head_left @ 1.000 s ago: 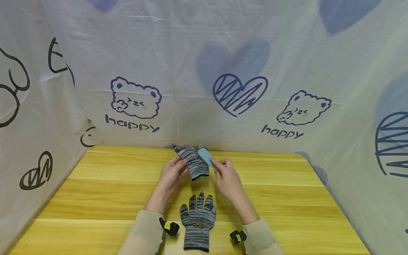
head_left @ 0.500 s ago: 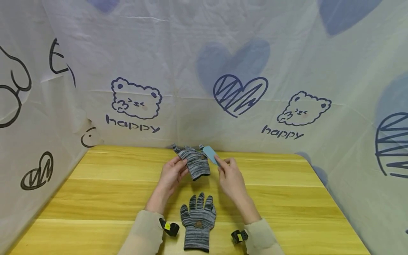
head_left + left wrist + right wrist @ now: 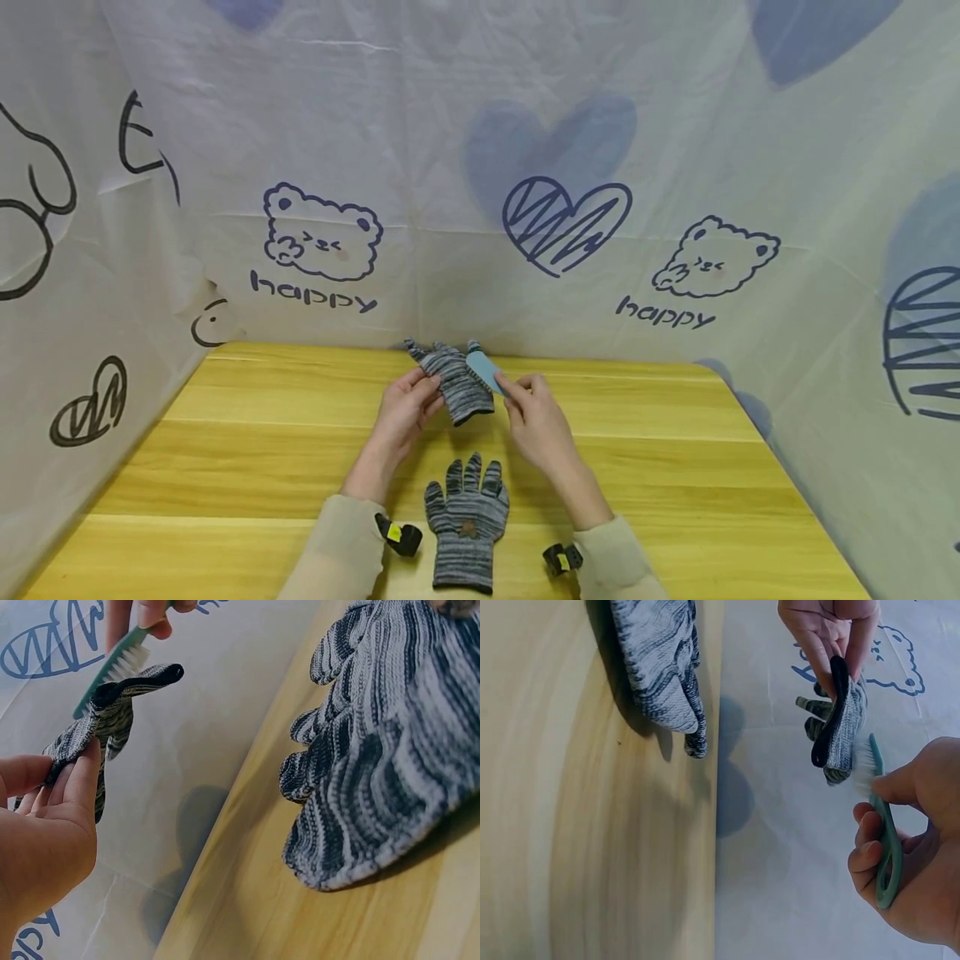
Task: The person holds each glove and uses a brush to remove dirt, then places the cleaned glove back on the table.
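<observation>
My left hand pinches a grey-and-black striped knit glove by its side, holding it up above the far part of the table. In my right hand is a blue-green brush with white bristles, gripped by its handle. The bristles lie right at the held glove's surface in the right wrist view. The left wrist view shows the brush against the glove near its black-edged cuff. A second striped glove lies flat nearer me, fingers pointing away, with a brown stain on it.
The wood-grain table spreads out under both hands. A pale printed sheet hangs close behind its far edge and along both sides. Black wrist devices sit at both sleeves.
Half a second ago the brush was lifted slightly to the right, baring a brown stain on the held glove. Now it is back over that spot. The left hand stays nearly still.
</observation>
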The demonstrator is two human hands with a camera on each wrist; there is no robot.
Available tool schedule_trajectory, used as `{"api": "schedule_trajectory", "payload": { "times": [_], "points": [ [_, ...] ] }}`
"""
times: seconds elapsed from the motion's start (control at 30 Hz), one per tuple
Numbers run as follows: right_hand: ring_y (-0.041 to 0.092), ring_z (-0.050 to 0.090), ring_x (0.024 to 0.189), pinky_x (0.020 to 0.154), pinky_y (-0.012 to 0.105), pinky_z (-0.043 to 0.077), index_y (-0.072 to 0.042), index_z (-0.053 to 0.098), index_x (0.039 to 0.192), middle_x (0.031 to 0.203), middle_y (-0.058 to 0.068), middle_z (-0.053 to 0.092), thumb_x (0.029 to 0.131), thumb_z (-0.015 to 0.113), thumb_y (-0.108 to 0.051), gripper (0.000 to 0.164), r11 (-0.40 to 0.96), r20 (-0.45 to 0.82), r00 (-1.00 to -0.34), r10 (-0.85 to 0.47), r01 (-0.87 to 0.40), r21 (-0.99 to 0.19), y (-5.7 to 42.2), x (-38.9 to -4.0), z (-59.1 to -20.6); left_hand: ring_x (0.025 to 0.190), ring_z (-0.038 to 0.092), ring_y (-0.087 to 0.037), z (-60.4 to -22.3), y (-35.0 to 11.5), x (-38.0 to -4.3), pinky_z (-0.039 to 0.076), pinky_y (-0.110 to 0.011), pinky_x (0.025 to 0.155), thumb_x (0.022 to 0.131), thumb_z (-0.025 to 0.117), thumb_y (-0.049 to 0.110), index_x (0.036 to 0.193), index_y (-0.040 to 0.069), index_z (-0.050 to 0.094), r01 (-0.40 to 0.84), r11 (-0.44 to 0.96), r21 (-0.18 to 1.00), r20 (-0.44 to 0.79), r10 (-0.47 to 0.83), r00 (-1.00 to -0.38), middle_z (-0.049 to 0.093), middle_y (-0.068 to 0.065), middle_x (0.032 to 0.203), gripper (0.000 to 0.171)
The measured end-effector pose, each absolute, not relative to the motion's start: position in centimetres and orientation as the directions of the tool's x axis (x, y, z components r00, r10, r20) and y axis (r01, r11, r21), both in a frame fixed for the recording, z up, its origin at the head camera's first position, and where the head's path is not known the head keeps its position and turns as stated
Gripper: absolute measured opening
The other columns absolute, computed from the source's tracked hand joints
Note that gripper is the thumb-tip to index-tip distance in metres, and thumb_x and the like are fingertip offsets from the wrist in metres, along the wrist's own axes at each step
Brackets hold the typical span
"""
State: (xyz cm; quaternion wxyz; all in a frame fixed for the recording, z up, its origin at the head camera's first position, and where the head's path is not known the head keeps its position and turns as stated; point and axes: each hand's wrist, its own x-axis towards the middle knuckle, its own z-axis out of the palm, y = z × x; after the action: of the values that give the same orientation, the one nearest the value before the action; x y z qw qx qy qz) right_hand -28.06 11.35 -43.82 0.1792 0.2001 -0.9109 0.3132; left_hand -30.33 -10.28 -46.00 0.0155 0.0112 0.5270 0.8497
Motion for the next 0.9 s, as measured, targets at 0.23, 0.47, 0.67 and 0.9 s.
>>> {"api": "schedule_trajectory", "payload": {
  "times": [0.23,0.47,0.67,0.9],
  "points": [
    [0.015,0.054,0.078,0.064,0.029,0.047,-0.015,0.062,0.146,0.116,0.013,0.06,0.104,0.06,-0.005,0.043,0.756,0.405,-0.887,-0.223,-0.42,-0.502,11.5,-28.1,-44.0,0.092,0.071,-0.005,-46.1,-10.3,-30.4,0.059,-0.017,0.081,0.107,0.049,-0.001,0.154,-0.012,0.038,-0.013,-0.444,0.896,0.003,0.036,-0.999,0.07,0.004,0.107,0.049],
    [0.017,0.055,0.078,0.064,0.03,0.048,-0.015,0.063,0.146,0.116,0.014,0.06,0.104,0.06,-0.005,0.043,0.764,0.393,-0.898,-0.2,-0.394,-0.511,11.8,-28.3,-44.2,0.093,0.071,-0.005,-46.1,-10.3,-30.4,0.059,-0.018,0.082,0.107,0.048,-0.001,0.154,-0.012,0.038,-0.017,-0.44,0.898,0.002,0.042,-0.999,0.069,0.003,0.109,0.049],
    [0.022,0.059,0.083,0.067,0.035,0.051,-0.013,0.064,0.144,0.115,0.015,0.06,0.103,0.061,-0.004,0.042,0.766,0.402,-0.898,-0.178,-0.383,-0.517,12.2,-28.5,-44.1,0.093,0.071,-0.005,-46.0,-10.3,-30.4,0.059,-0.018,0.082,0.107,0.048,-0.002,0.152,-0.014,0.038,-0.009,-0.458,0.889,0.009,0.037,-0.999,0.07,0.003,0.108,0.048],
    [0.026,0.061,0.087,0.07,0.038,0.052,-0.013,0.063,0.145,0.119,0.016,0.059,0.104,0.06,-0.005,0.042,0.753,0.407,-0.905,-0.125,-0.354,-0.555,12.5,-28.5,-43.6,0.092,0.071,-0.005,-46.0,-10.3,-30.4,0.059,-0.018,0.08,0.107,0.047,-0.003,0.152,-0.014,0.039,-0.007,-0.461,0.888,0.003,0.021,-1.0,0.07,0.004,0.105,0.047]
  ]
}}
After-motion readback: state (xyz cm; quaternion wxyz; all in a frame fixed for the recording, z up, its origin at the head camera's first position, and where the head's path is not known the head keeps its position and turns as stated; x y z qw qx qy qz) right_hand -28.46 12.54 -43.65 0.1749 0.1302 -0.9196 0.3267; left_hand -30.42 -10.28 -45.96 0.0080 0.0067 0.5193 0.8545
